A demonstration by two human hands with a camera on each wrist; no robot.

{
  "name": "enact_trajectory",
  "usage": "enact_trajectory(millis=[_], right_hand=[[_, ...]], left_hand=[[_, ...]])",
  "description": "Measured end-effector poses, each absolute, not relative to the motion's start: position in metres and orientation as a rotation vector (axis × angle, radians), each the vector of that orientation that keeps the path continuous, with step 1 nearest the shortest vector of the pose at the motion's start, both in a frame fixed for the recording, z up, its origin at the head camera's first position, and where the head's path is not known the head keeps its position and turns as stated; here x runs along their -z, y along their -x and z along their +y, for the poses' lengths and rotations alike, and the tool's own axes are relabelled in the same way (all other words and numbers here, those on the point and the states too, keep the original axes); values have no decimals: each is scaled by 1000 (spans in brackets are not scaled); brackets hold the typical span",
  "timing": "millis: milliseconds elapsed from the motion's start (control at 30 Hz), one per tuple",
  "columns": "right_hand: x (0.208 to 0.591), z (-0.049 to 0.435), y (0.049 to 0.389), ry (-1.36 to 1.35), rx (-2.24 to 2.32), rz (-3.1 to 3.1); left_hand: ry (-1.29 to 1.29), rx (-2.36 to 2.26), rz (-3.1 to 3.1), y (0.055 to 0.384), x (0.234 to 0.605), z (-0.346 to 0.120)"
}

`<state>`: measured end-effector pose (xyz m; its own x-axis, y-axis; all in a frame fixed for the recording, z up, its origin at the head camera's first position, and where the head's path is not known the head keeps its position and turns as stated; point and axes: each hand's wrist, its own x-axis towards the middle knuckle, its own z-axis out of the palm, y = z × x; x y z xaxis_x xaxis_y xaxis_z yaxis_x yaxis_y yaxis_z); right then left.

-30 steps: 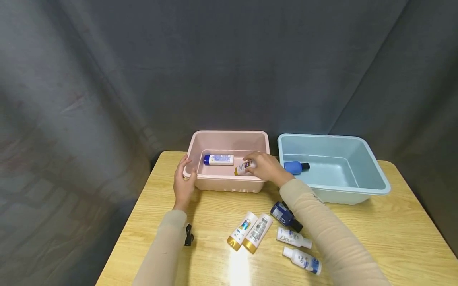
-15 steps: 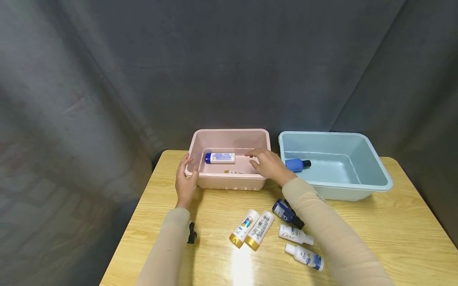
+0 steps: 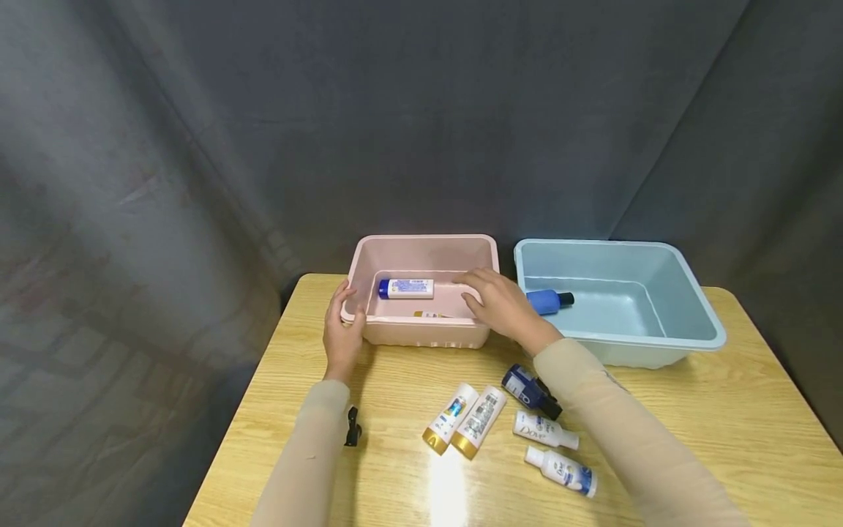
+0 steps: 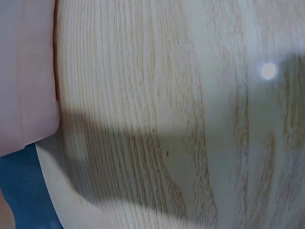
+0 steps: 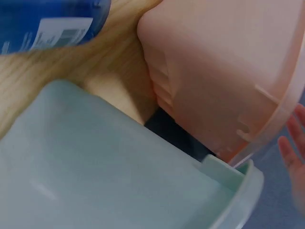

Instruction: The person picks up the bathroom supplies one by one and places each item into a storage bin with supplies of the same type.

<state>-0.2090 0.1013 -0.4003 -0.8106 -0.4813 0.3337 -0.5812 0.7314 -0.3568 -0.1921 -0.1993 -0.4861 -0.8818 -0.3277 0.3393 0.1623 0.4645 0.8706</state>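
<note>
My left hand (image 3: 342, 333) grips the front left corner of the pink bin (image 3: 421, 333), fingers at the side rim and thumb near the front. Over the bin's right part hovers my right hand (image 3: 497, 300), fingers loosely bent around nothing. A white bottle with a blue cap (image 3: 407, 288) lies inside. Close to the front wall, a gold-capped bottle (image 3: 428, 315) is mostly hidden by the rim. In the right wrist view, fingertips (image 5: 288, 148) show beyond the pink bin's rim.
To the right stands a light blue bin (image 3: 658, 344) holding a blue bottle (image 3: 543, 301). On the table lie two gold-capped tubes (image 3: 451, 419), a dark blue bottle (image 3: 529, 389) and two white bottles (image 3: 560, 471). A small black object (image 3: 353, 427) lies beside my left forearm.
My right hand has let go of the gold-capped bottle, which now lies low by the pink bin's front wall. The hand has lifted slightly; the left hand keeps its place.
</note>
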Motion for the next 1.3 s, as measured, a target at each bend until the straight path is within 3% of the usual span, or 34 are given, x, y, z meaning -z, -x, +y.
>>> enact_trajectory(millis=[467, 1300], right_hand=[[388, 99, 179, -1029, -725, -2477], [412, 83, 136, -1296, -900, -2387]], left_hand=[[-139, 1415, -2253, 192, 483, -200], [-150, 1408, -2270, 190, 486, -201]])
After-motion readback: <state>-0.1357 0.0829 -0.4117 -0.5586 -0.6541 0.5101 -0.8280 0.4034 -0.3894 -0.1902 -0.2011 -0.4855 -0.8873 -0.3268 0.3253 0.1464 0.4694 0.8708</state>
